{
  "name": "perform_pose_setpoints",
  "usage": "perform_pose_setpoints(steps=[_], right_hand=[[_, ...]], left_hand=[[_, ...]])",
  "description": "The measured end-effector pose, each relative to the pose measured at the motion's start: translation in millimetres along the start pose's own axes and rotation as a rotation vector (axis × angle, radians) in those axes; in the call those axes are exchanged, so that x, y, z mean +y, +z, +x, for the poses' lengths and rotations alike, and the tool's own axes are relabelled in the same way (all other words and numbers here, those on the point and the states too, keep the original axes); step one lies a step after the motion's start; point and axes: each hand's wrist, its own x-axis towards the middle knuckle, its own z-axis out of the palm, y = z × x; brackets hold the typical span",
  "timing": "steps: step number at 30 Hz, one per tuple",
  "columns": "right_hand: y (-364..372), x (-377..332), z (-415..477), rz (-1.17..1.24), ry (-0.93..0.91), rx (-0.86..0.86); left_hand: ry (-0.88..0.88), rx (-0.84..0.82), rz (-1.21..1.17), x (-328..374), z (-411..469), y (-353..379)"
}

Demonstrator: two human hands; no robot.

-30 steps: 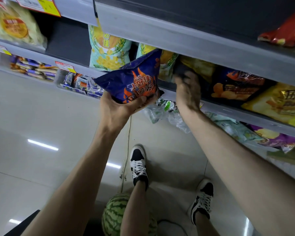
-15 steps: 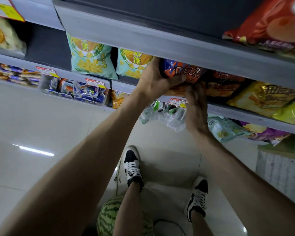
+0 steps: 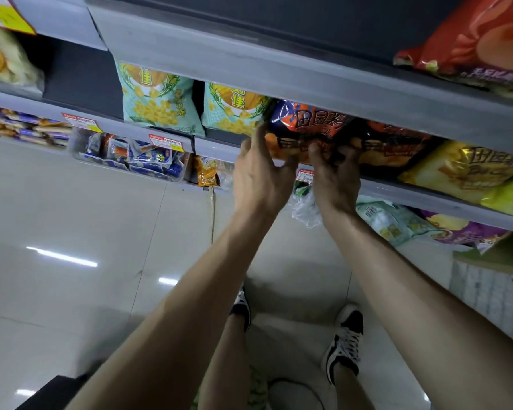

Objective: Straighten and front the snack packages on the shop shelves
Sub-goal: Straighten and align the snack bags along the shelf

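Seating step, judging by the grip: left hand (image 3: 261, 176) pinching the left edge and right hand (image 3: 335, 182) gripping the bottom of the blue chip bag (image 3: 308, 122), which is standing on the middle shelf (image 3: 412, 192) beside the green bag (image 3: 234, 110); next likely needing squaring face-out.

Blue-orange chip bag (image 3: 308, 125): upright, front toward you, at shelf (image 3: 219, 145) edge, lower part held between your left hand (image 3: 261, 173) and right hand (image 3: 335, 176). Near mint-green puff bag (image 3: 231, 110) just beside, left; far mint-green puff bag (image 3: 157, 105) beyond, both upright. Dark bag (image 3: 394, 143) just right, yellow bag (image 3: 462, 170) next.
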Motion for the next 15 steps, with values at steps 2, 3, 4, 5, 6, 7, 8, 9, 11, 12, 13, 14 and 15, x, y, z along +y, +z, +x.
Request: perform_pose_setpoints(steps=[2,3,4,5,6,7,8,9,11,12,13,14,15], right_hand=[[-0.9,-0.7,-2.1,0.012,-0.009,0.017],[-2.4,-1.6,-2.4,0.015,-0.011,0.027],[-4.3,-1.5,-1.4,0.006,-0.011,0.033],[-6.5,-1.8,-0.3,-0.011,-0.017,0.037],[-8.4,-1.2,1.2,-0.033,-0.022,0.037],[-10.2,-1.4,1.3,-0.053,-0.025,0.032],[-11.4,-1.1,1.5,-0.060,-0.028,0.025],[-12.3,-1.7,0.0,-0.058,-0.039,0.016],[-14.2,-1.9,-4.1,-0.063,-0.057,-0.009],[-15.1,-0.6,-5.5,-0.076,-0.063,-0.023],[-16.3,0.3,-7.9,-0.088,-0.069,-0.042],[-17.2,2.0,-9.9,-0.100,-0.071,-0.065],[-18.7,3.1,-13.1,-0.119,-0.070,-0.090]], left_hand=[[0.007,-0.080,-0.007,-4.1,-1.6,9.1],[0.019,-0.106,-0.017,-2.4,-0.3,10.9],[0.032,-0.126,-0.040,0.2,2.2,11.7],[0.041,-0.142,-0.068,2.1,5.9,12.9],[0.039,-0.159,-0.090,3.4,9.6,14.0],[0.032,-0.176,-0.103,4.3,13.2,14.1],[0.026,-0.189,-0.108,4.2,16.6,13.6],[0.020,-0.205,-0.106,2.8,19.5,12.4],[0.008,-0.250,-0.090,-2.5,21.0,8.9],[0.006,-0.265,-0.080,-5.9,19.9,6.5],[0.004,-0.271,-0.073,-8.9,17.3,3.8],[-0.001,-0.271,-0.060,-11.8,13.6,0.9],[-0.005,-0.272,-0.040,-14.0,9.0,-2.2]])
